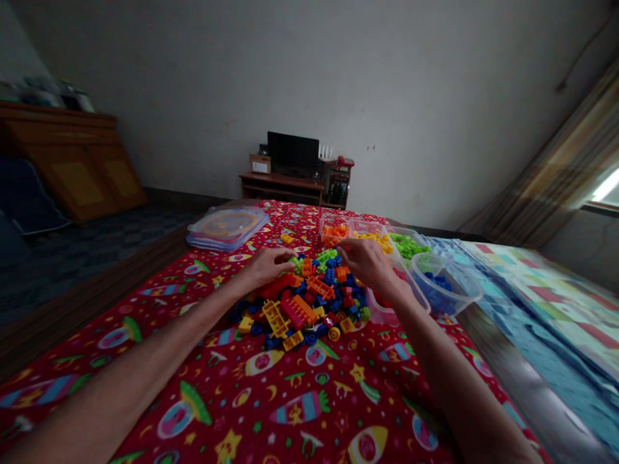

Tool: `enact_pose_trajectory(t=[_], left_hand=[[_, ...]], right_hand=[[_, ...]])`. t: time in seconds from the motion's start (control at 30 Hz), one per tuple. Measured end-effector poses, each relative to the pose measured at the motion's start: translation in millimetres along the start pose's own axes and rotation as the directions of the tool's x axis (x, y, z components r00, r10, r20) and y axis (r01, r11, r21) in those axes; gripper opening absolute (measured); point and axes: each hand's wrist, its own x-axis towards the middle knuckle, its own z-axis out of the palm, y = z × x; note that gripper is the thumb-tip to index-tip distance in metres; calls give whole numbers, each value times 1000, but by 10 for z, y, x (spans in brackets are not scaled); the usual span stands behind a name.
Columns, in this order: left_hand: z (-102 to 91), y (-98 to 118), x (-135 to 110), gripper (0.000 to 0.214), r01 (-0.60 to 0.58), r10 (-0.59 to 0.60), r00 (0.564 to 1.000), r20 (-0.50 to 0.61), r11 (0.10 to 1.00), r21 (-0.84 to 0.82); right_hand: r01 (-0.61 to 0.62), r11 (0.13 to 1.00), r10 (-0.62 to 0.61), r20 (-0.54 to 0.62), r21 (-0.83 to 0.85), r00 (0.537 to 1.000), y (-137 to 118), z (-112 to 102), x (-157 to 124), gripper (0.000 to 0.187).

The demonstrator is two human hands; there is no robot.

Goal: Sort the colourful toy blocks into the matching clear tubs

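A heap of mixed plastic building bricks point(302, 309) lies on the red patterned cloth, in yellow, orange, red, blue and green. My left hand point(268, 265) is at the heap's far left side, thumb and forefinger curled together at a green building brick point(296, 265). Above the far right of the heap, my right hand point(367, 259) is held with its fingers apart, close to the blue and orange bricks; nothing shows in it. Behind it stand clear bins of sorted bricks: orange point(335, 232), yellow point(380, 242) and green point(409, 246). Red pieces in a nearer bin are partly hidden by my right hand.
A round clear tub point(461, 293) with blue bricks stands at the right. Stacked clear lids point(227, 227) lie at the far left of the cloth point(300, 412). One yellow brick point(286, 238) sits apart beyond the heap. A bed point(546, 309) adjoins the right side.
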Motion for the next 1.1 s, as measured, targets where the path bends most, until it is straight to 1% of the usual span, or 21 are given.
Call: enact_pose_trajectory(t=[0.07,0.17,0.2,0.27,0.33,0.4,0.47,0.57,0.7,0.77,0.8,0.9,0.97,1.07,1.1], left_hand=[[-37,64,4,48,-4,2,999,-39,997,-72],[-93,229,-17,49,6,-25,996,-82,973,-229],[-104,296,-34,49,17,-42,995,-87,962,-272],[-106,432,-75,47,42,-74,994,-82,941,-337],[-84,553,-119,46,59,-84,995,-50,925,-375],[-48,636,-150,45,65,-76,997,-12,914,-400],[-6,671,-163,45,61,-62,998,12,902,-426],[48,643,-150,44,54,-48,999,25,889,-455],[86,528,-115,47,23,-5,999,47,922,-386],[84,463,-101,48,-15,34,998,49,942,-335],[77,431,-94,48,-33,48,998,42,948,-316],[34,337,-67,45,-45,49,999,8,966,-254],[-3,276,-47,40,-32,29,999,-21,982,-187],[-50,187,-31,35,-11,8,997,-79,999,-37],[-62,158,-30,35,-3,5,995,-97,1000,19]], right_hand=[[51,998,-53,63,26,997,-86,39,-55,23],[95,993,-103,142,66,985,-150,106,-122,23],[104,990,-117,145,92,982,-160,131,-134,25],[119,980,-138,111,161,984,-174,179,-142,30],[128,968,-147,73,215,986,-186,217,-139,33],[119,967,-136,60,224,989,-199,236,-134,31],[99,974,-113,57,202,992,-209,232,-136,29],[80,983,-89,47,165,995,-211,188,-142,25],[59,992,-70,99,113,993,-151,77,-118,14],[46,997,-52,92,68,994,-61,-6,-86,19],[28,999,-31,69,42,997,8,-54,-67,23],[-92,995,91,-56,-31,994,320,-209,-22,26],[-213,975,200,-156,-70,967,599,-298,-18,24],[-403,910,364,-281,-97,888,1027,-381,-57,20],[-427,899,383,-299,-99,874,1144,-396,-75,22]])
